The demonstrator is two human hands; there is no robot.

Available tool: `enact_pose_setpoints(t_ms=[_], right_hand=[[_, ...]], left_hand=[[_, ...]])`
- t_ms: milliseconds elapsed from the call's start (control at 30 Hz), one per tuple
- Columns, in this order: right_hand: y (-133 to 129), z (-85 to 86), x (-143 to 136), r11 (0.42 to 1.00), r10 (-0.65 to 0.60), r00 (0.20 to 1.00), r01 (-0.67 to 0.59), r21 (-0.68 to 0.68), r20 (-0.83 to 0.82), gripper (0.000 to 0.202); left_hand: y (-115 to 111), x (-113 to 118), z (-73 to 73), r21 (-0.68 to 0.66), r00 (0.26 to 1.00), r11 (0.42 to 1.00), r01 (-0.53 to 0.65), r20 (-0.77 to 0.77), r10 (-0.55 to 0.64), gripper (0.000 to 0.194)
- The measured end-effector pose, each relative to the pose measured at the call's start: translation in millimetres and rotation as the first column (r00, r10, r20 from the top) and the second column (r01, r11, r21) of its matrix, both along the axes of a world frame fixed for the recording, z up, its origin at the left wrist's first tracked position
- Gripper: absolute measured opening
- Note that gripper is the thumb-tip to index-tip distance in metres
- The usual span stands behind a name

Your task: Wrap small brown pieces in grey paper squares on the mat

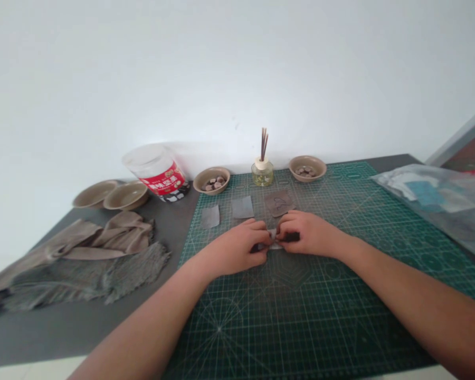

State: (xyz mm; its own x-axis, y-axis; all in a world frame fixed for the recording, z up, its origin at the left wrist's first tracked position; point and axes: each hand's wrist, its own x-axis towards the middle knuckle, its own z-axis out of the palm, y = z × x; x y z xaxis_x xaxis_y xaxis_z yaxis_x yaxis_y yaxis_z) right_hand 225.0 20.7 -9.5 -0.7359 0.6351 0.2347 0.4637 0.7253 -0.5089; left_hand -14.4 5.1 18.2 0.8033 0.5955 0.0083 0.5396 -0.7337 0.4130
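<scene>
Both hands meet at the middle of the green cutting mat (pixel 237 295). My left hand (pixel 250 244) pinches the left side of a small light grey piece (pixel 276 245), which looks like cloth. From the other side my right hand (pixel 301 232) pinches the same piece, its fingertips close to those of the left. Most of the piece is hidden by fingers. Just beyond the hands lie a grey square (pixel 210 217), a second grey square (pixel 243 207) and a brown square with a dark mark (pixel 277 202), seemingly fabric.
Bowls with small round pieces stand behind, one left (pixel 212 180) and one right (pixel 307 169) of a reed diffuser (pixel 263 172). Further left are a red-labelled tub (pixel 158 171), two stacked-looking bowls (pixel 125 196) and crumpled cloth (pixel 83 258). A plastic bag (pixel 439 192) lies right.
</scene>
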Motion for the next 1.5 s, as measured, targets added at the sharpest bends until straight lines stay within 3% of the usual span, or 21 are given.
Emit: enact_pose_setpoints(t_ms=[333,467,667,867,1000,1133,1267,1400,1500], right_hand=[[-0.6,1.3,2.2,0.999,-0.054,0.998,0.054,-0.005,0.013,0.005],[3.2,1.1,3.8,1.000,-0.003,1.000,0.003,-0.031,0.000,0.005],[5.6,0.3,9.7,0.988,-0.154,0.988,0.154,-0.014,0.001,0.008],[2.0,2.4,6.6,0.999,-0.009,1.000,0.009,-0.046,-0.006,0.006],[4.1,3.0,5.6,0.997,-0.071,0.997,0.071,-0.015,0.006,0.007],[3.0,3.4,7.5,0.998,0.020,1.000,-0.021,-0.056,-0.007,0.005],[2.4,3.0,8.3,0.996,-0.083,0.997,0.083,-0.043,-0.007,0.007],[-0.2,2.6,6.8,0.995,-0.001,1.000,-0.001,-0.099,-0.014,0.005],[-0.4,1.9,6.8,0.992,-0.006,1.000,0.004,-0.128,-0.019,0.004]], left_hand=[[0.5,-0.3,-0.1,-0.005,1.000,1.000,0.006,-0.006,-0.006,0.015],[0.9,-0.6,-0.2,-0.013,1.000,1.000,0.012,-0.007,-0.012,0.016],[1.3,-0.7,1.0,-0.020,1.000,1.000,0.024,-0.002,-0.024,0.018],[0.9,-0.9,-0.7,-0.011,1.000,1.000,0.016,0.006,-0.016,0.015],[1.1,-0.9,-0.1,-0.017,1.000,1.000,0.024,0.002,-0.024,0.015],[1.3,-1.0,0.1,-0.022,1.000,1.000,0.021,0.003,-0.021,0.013],[1.1,-1.3,-1.0,-0.013,1.000,1.000,0.020,0.008,-0.020,0.015],[1.3,-1.5,-2.2,-0.015,1.000,1.000,0.021,0.011,-0.020,0.014],[1.6,-1.6,-2.2,-0.011,1.000,1.000,0.023,0.011,-0.023,0.013]])
